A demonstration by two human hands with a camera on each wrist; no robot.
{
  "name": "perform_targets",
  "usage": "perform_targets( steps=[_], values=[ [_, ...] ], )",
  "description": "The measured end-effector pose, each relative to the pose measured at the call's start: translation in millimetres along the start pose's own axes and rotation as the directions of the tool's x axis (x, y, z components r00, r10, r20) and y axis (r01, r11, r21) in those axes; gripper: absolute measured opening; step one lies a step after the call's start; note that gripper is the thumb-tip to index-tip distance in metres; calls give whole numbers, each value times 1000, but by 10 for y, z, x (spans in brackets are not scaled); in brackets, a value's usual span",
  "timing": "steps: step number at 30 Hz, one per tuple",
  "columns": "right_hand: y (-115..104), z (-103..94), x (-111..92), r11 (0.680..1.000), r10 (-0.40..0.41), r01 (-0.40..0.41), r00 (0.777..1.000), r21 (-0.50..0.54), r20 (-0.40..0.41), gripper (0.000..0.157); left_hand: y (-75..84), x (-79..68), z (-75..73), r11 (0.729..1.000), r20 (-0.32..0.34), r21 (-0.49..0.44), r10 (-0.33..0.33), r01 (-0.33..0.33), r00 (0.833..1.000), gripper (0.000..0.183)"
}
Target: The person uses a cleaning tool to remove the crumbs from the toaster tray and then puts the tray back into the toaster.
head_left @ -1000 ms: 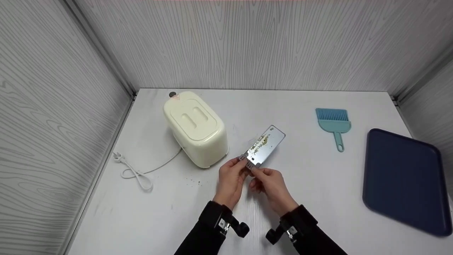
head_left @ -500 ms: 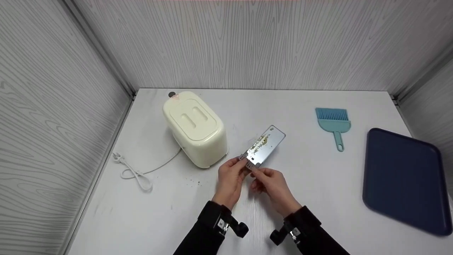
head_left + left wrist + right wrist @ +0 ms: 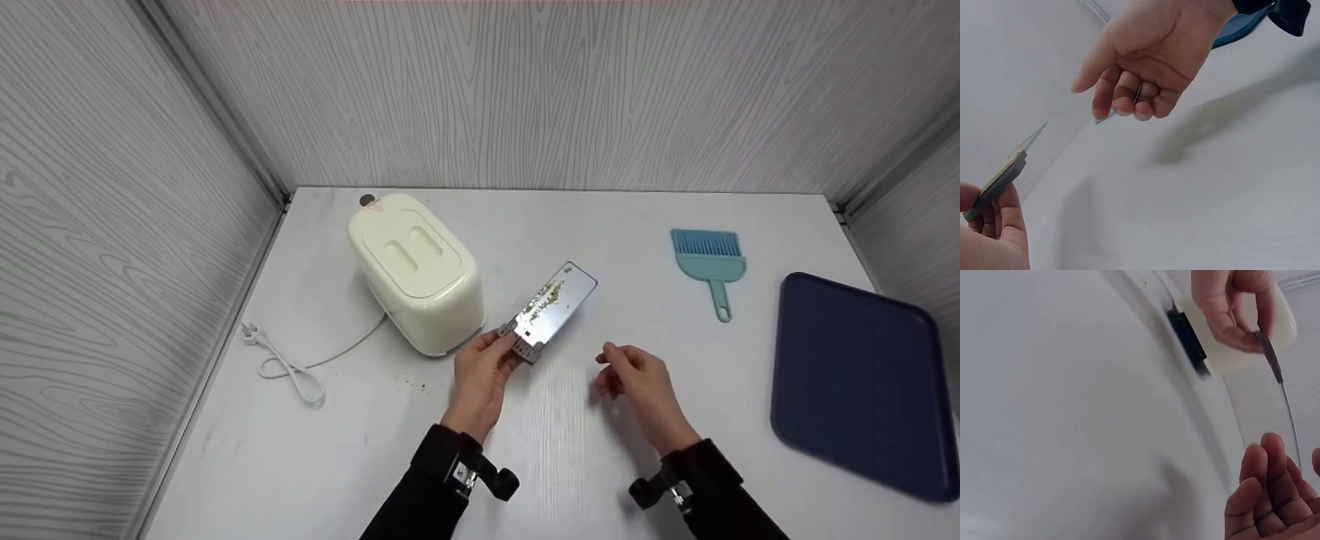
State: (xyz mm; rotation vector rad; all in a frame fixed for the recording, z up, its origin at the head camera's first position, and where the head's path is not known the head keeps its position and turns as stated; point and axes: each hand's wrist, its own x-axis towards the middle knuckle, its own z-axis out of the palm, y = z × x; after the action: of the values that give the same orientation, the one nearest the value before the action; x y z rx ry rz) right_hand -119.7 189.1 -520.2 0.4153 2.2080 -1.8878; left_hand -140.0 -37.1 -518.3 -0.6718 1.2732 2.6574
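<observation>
A shiny metal crumb tray [image 3: 556, 304] with a grey slotted end carries brownish crumbs along its surface. My left hand [image 3: 478, 382] pinches it at that grey end, thumb on top and fingers beneath. From the left wrist view, the crumb tray [image 3: 1002, 183] appears nearly edge-on. To its right, my right hand [image 3: 641, 386] is apart from the tray, fingers loosely curled and holding nothing. A cream toaster [image 3: 420, 277] with a lid over its top stands just left of the tray.
A blue-green hand brush [image 3: 709, 266] lies at the back right, near a dark blue serving tray [image 3: 862, 386] at the right edge. The toaster's white cord and plug [image 3: 292, 371] lie on the left, with loose crumbs [image 3: 414, 386] in front of the toaster.
My right hand has let go of the crumb tray's grey end and moved right. The left hand, still gripping the tray, has shifted slightly left.
</observation>
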Motion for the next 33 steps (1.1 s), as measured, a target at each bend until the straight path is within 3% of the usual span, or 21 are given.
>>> perform_targets(
  steps=[5, 9, 16, 21, 25, 29, 33],
  values=[
    [-21, -403, 55, 990, 1, -8, 999, -141, -52, 44, 36, 1, -26, 1000, 1, 10, 6, -6, 1000, 30],
    [-20, -723, 103, 961, -5, -24, 994, -276, -105, 47, 45, 2, -47, 1000, 14, 18, 21, -22, 1000, 31],
    [50, -1230, 190, 851, -70, -46, 978, -523, -199, 49, 49, 9, -77, 999, 22, 25, 24, -25, 999, 31],
    [90, -1583, 196, 747, -158, -24, 964, -664, -212, 50, 55, 13, -86, 999, 16, 24, 23, -23, 1000, 31],
    [127, -1851, 177, 665, -173, -51, 960, -746, -220, 48, 56, 12, -92, 999, 15, 29, 17, -17, 1000, 30],
    [182, -2080, 162, 619, -151, -96, 959, -780, -238, 43, 64, 5, -101, 999, 20, 32, 15, -15, 1000, 32],
    [269, -2230, 156, 598, -131, -120, 961, -792, -245, 41, 74, 2, -110, 999, 24, 28, 19, -20, 1000, 33]
  ],
)
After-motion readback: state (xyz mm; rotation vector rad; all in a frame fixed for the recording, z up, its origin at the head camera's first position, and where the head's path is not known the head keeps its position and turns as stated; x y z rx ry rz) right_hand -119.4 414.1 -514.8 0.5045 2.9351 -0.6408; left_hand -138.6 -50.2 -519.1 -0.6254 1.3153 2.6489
